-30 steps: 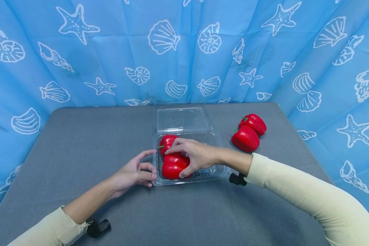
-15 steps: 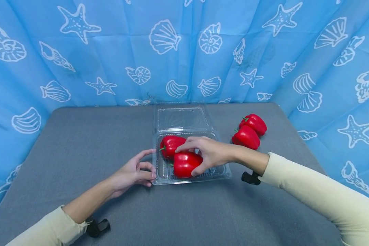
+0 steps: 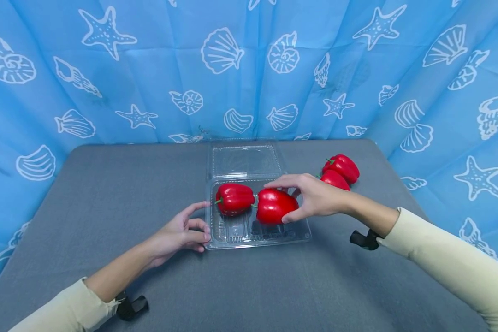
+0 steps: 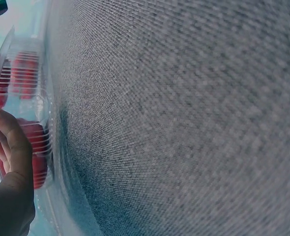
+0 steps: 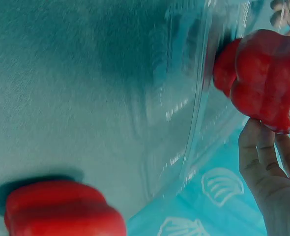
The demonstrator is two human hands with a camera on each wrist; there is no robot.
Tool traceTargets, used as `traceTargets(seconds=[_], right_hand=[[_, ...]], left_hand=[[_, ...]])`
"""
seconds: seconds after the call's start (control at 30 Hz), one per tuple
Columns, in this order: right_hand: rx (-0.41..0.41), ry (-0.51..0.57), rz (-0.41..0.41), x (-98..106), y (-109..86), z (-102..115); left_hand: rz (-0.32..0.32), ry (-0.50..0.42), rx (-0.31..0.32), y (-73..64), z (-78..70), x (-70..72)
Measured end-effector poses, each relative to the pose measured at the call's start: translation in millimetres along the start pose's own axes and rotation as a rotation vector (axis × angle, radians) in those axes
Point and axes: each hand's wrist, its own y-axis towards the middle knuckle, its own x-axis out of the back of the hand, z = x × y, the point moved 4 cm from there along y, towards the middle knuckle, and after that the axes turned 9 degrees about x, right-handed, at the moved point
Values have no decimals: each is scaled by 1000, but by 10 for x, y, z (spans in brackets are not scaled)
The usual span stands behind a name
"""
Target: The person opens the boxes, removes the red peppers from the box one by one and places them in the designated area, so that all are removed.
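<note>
A clear plastic clamshell container (image 3: pixel 259 243) lies with its lid (image 3: pixel 246 161) laid back. My left hand (image 3: pixel 176 237) holds its left rim, as the left wrist view also shows, with the hand (image 4: pixel 14 157) at the plastic edge. One red bell pepper (image 3: pixel 234 199) lies inside at the left, its green stem pointing left. My right hand (image 3: pixel 315 196) grips another red bell pepper (image 3: pixel 271 207) over the container's right half, thumb in front and fingers behind. In the right wrist view this pepper (image 5: pixel 268 78) partly covers the other one (image 5: pixel 225 69).
Two more red bell peppers lie on the grey table (image 3: pixel 128 193) to the right: a rear one (image 3: pixel 344 168) and a nearer one (image 3: pixel 335 179) partly hidden by my right hand. A blue shell-patterned curtain (image 3: pixel 249 69) hangs behind the table.
My right hand has carried its pepper rightward and slightly back, away from the other pepper. The pepper at the left has come into fuller view. My left hand has stayed put.
</note>
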Motion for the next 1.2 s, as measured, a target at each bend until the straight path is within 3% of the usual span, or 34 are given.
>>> traceTargets(seconds=[0.2, 0.5, 0.8, 1.2], right_hand=[[-60, -57, -105, 181, -203, -83], [-65, -103, -244, 463, -559, -189], [-162, -138, -408, 723, -964, -290], [-284, -169, -516, 957, -1447, -581]], left_hand=[[7, 1, -7, 9, 4, 1], [-4, 0, -18, 11, -1, -12], [-9, 4, -19, 4, -4, -11], [2, 5, -25, -4, -1, -6]])
